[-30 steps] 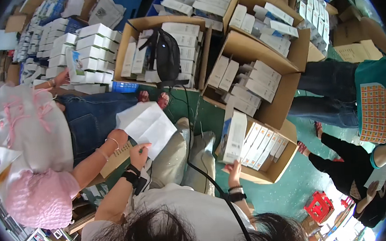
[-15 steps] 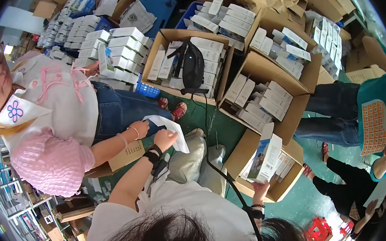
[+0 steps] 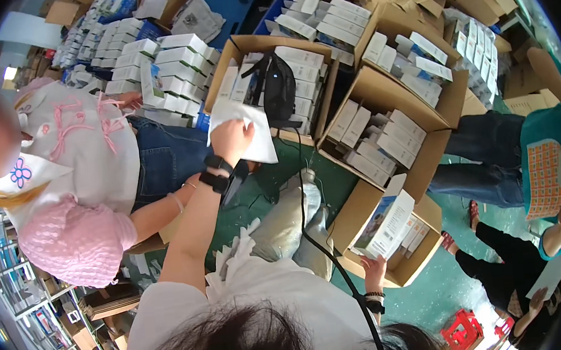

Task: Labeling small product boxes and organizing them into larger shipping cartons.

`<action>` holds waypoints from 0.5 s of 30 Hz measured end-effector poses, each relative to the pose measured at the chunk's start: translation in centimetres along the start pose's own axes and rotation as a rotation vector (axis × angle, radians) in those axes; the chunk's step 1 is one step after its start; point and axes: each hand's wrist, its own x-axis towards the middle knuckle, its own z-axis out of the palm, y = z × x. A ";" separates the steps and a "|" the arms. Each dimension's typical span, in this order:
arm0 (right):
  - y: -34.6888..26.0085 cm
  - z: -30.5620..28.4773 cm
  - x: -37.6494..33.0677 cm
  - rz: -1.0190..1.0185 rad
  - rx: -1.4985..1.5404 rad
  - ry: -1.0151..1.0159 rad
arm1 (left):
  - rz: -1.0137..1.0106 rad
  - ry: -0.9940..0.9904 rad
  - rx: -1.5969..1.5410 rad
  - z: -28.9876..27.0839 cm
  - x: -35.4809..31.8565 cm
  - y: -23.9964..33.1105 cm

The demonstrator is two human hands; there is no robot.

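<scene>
My left hand [image 3: 231,142] is closed on a white sheet [image 3: 261,143], which looks like paper or thin film; a black band and watch-like device circle that wrist. The sheet hangs over the near edge of an open carton [image 3: 222,117] packed with white boxes, with a black pouch and strap [image 3: 279,88] on top. At the lower right, my right hand [image 3: 374,271] grips the near end of a white box [image 3: 390,225] with a blue picture on its side. That box stands tilted in an open brown carton [image 3: 418,266], beside several smaller white boxes.
A person in a white top with pink sleeves [image 3: 66,244] sits at my left, beside stacked white boxes [image 3: 178,70]. More cartons of boxes [image 3: 377,140] stand ahead. A black cable [image 3: 327,254] crosses before me. Filled sacks [image 3: 281,221] lie near my legs. Other people stand at right.
My left hand has moved forward and up with the white sheet, away from the neighbour's hand toward the pouch carton. My right hand and its box have shifted only slightly.
</scene>
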 end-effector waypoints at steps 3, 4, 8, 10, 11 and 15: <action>-0.8 1.3 0.5 0.007 -0.016 -0.008 | 0.072 0.035 0.122 0.5 5.2 0.2; -1.2 1.7 0.2 0.015 -0.036 -0.010 | 0.193 0.006 0.173 1.7 6.9 -0.2; -1.6 2.6 -0.2 0.038 -0.076 -0.042 | 0.310 -0.273 0.601 14.6 13.7 -4.6; -1.4 2.4 -0.4 0.077 -0.118 -0.029 | 0.198 -0.418 0.749 19.1 15.9 -4.4; -1.4 2.2 -0.3 0.114 -0.151 -0.002 | 0.099 -0.568 0.892 20.9 17.0 -3.6; -1.9 1.1 -0.3 0.172 -0.169 0.079 | -0.063 -0.734 0.489 22.4 18.1 4.0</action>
